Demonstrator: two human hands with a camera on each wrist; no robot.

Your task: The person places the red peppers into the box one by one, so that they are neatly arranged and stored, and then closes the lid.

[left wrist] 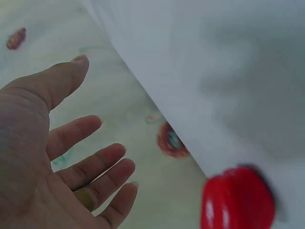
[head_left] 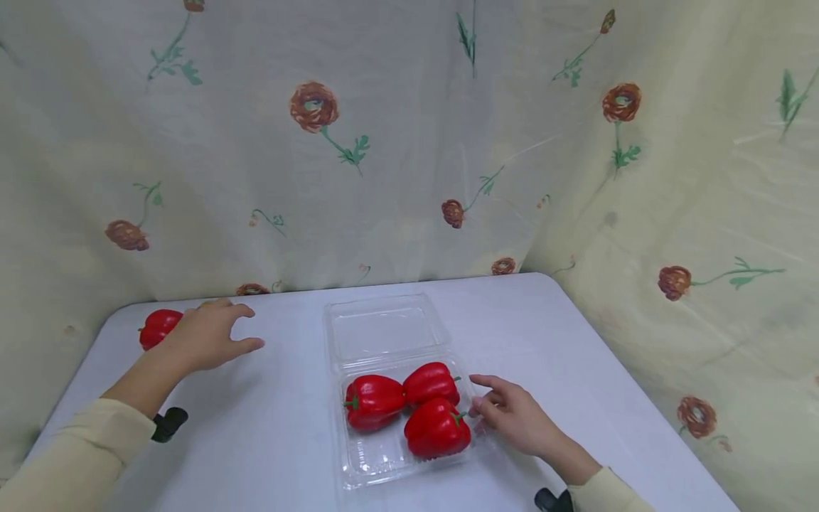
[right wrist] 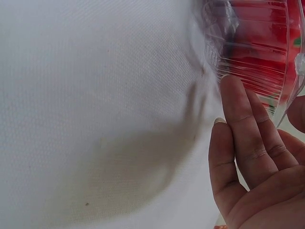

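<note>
My left hand (head_left: 207, 336) hovers over the left of the table with thumb and fingers spread and nothing between them. Just beyond its wrist sits a red bell pepper (head_left: 158, 328), partly hidden by the hand; the left wrist view shows this pepper (left wrist: 237, 199) apart from the fingers. A clear plastic clamshell container (head_left: 377, 466) lies with its lid (head_left: 384, 331) folded back. Inside the base are three red bell peppers, one at left (head_left: 374, 402), one behind (head_left: 431, 384) and one in front (head_left: 438, 428). My right hand (head_left: 518, 419) holds the container's right rim between thumb and fingers.
A white cloth covers the table (head_left: 269, 441). Flower-printed curtain (head_left: 397, 142) hangs along the table's back edge and down its right side. A black strap piece (head_left: 169, 424) shows at the left wrist, another (head_left: 553, 500) at the right.
</note>
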